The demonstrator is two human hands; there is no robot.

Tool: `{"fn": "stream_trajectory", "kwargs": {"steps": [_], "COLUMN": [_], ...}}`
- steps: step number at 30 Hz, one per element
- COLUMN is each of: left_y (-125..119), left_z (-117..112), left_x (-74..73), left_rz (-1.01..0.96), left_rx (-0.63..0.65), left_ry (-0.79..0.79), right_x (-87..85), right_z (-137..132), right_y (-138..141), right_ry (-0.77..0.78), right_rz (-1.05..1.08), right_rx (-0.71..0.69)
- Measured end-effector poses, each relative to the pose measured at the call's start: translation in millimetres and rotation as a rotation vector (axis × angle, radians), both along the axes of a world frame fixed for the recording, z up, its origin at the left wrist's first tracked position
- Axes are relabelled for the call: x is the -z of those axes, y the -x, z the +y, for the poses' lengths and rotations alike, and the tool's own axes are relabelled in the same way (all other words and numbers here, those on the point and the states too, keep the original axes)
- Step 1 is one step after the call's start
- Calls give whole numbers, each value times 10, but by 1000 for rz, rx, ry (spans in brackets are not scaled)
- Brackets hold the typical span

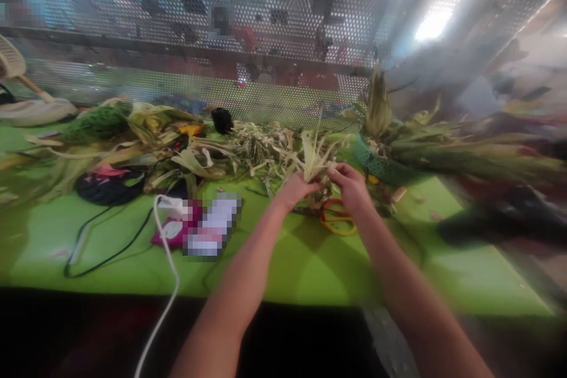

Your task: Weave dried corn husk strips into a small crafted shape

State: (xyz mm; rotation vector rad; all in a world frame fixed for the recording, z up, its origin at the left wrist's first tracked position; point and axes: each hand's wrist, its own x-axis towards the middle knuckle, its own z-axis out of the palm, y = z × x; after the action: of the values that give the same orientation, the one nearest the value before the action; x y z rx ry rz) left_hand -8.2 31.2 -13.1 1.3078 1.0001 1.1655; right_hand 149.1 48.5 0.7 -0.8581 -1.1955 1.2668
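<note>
Pale, dry leaves make up the husk bundle (315,160) that you hold between your hands, above the far middle of the green tabletop (287,260). Your left hand (296,189) is closed on the bundle's lower left side and your right hand (352,186) is closed on its right side, fingers curled over the leaves. The two hands are close together, with the leaf tips fanning upward above them.

Just below your right hand, orange scissors (339,220) lie flat on the tabletop. To the right of the bundle stands a green basket (372,162) with long leafy stalks spilling out of it. A loose heap of husks (186,147) stretches away to the left along the back edge. Nearer you on the left, a white cable (170,271) runs off the front edge and a black cable (101,242) loops beside it. A perforated metal screen (266,29) rises behind everything.
</note>
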Motion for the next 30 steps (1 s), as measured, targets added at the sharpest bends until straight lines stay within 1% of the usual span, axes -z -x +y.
{"fn": "stream_trajectory", "kwargs": {"steps": [3, 7, 12, 18, 21, 25, 28, 30], "left_y": [27, 83, 140, 144, 137, 128, 120, 110], "left_z": [16, 34, 44, 65, 77, 86, 79, 68], "left_x": [8, 18, 6, 27, 56, 82, 62, 30], "left_rz": [24, 50, 108, 79, 57, 36, 31, 15], "left_rx": [-10, -34, -70, -151, -150, -116, -115, -123], "left_ry": [-27, -60, -23, 41, 29, 22, 35, 13], "right_x": [-23, -29, 3, 5, 11, 20, 5, -14], "right_z": [9, 21, 59, 83, 93, 94, 80, 65], "right_y": [-5, 0, -19, -56, -72, -85, -83, -75], "right_ry": [37, 83, 54, 83, 56, 21, 20, 29], "right_rz": [56, 74, 37, 94, 66, -5, -22, -19], "right_rx": [21, 60, 78, 74, 88, 106, 114, 116]}}
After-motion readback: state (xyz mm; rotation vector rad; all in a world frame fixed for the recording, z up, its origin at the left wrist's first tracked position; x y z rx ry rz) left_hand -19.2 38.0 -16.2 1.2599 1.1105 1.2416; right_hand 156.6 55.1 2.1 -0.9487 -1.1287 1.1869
